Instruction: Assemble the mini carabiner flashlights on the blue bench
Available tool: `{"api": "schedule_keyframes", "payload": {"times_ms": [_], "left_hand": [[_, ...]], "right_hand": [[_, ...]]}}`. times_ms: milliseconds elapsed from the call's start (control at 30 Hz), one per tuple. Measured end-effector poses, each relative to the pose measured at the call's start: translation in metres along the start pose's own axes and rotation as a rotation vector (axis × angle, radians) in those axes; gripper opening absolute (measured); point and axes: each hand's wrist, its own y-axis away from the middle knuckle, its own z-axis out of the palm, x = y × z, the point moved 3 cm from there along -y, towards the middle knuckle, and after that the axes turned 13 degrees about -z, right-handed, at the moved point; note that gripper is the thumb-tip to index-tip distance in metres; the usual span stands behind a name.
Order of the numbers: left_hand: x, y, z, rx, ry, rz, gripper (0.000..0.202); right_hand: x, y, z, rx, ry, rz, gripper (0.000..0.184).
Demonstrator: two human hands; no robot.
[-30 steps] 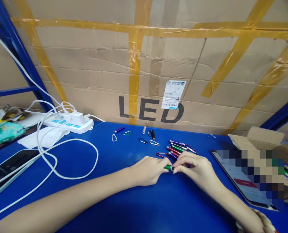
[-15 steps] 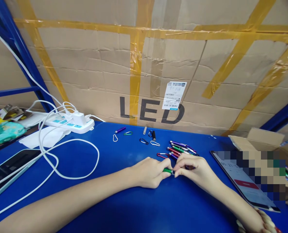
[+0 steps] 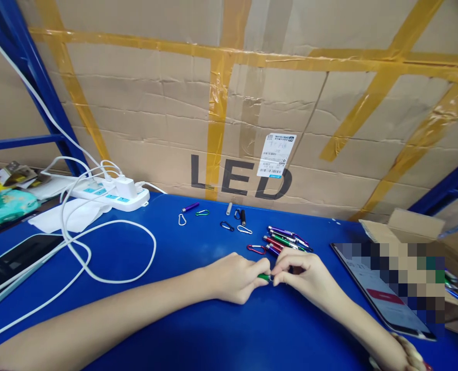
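Observation:
My left hand (image 3: 238, 278) is closed around a small green metal tube, which looks like a mini flashlight (image 3: 264, 277); most of it is hidden in the fingers. Thumb and fingertips of my right hand (image 3: 300, 270) pinch the dark end of that flashlight. Just beyond the hands lies a pile of slim purple, green and red metal flashlights (image 3: 288, 236). A red carabiner (image 3: 256, 249) rests at the pile's left side. Farther back are a black tube (image 3: 243, 217), a silver tube (image 3: 229, 208), a purple tube (image 3: 190, 207), a green carabiner (image 3: 202, 212) and a silver carabiner (image 3: 244, 230).
A white power strip (image 3: 136, 202) with looping cables stands at the left, near a phone (image 3: 20, 255). On the right lie a tablet (image 3: 387, 304), partly pixelated, and an open cardboard box (image 3: 416, 224). A large taped carton (image 3: 155, 118) closes off the back of the blue table (image 3: 198, 335).
The view has shifted slightly. Both hands remain together at the green flashlight, and less of its tube shows between them.

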Motion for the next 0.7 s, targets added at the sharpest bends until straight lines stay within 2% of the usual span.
{"api": "schedule_keyframes", "payload": {"times_ms": [167,300,433,700], "left_hand": [[0.0,0.001,0.001,0.061,-0.027,0.03,0.014],[0.001,0.0,-0.002,0.112,-0.034,0.018,0.013],[0.001,-0.001,-0.002,0.117,-0.048,-0.003,0.012],[0.001,0.0,0.0,0.134,-0.1,0.044,0.009]], "right_hand": [[-0.003,-0.001,-0.001,0.02,0.008,0.046,0.041],[0.0,0.0,0.0,0.055,-0.01,0.152,0.04],[0.004,0.002,0.002,0.058,-0.073,0.273,0.035],[0.008,0.012,0.008,-0.001,-0.371,0.669,0.044]]}}
